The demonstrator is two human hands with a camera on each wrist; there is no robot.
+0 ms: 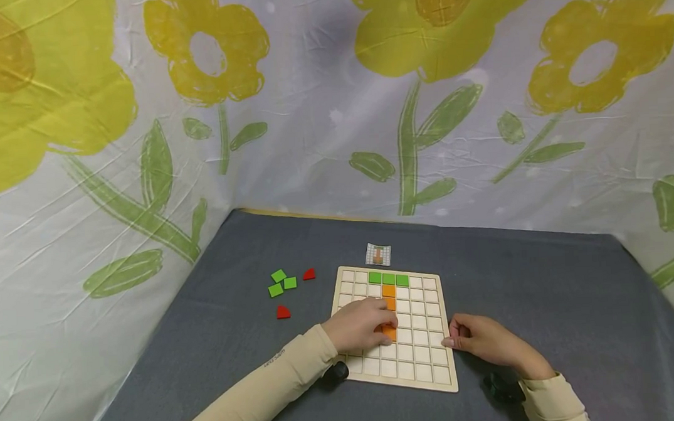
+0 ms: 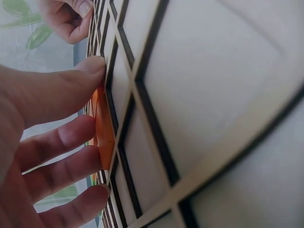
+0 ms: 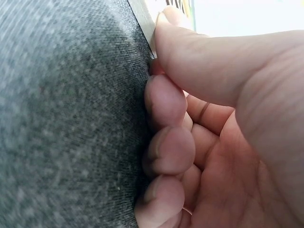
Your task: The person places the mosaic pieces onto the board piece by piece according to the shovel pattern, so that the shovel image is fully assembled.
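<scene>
A pale wooden grid board (image 1: 423, 375) lies on the grey cloth. Three green square tiles (image 1: 389, 279) fill part of its far row, and a column of orange square tiles (image 1: 388, 290) runs from them toward the person. My left hand (image 1: 360, 324) is over that column, hiding part of it. In the left wrist view, its thumb and spread fingertips (image 2: 85, 128) are at an orange tile (image 2: 103, 128) low on the board. My right hand (image 1: 486, 339) holds the board's right edge, with its thumb (image 3: 190, 61) on the rim and the other fingers curled against the cloth.
Left of the board lie several loose green tiles (image 1: 290, 283) and two red quarter-round tiles (image 1: 283, 312). A small printed pattern card (image 1: 378, 254) sits beyond the board's far edge. A flower-printed curtain (image 1: 311, 142) closes off the back and sides of the table.
</scene>
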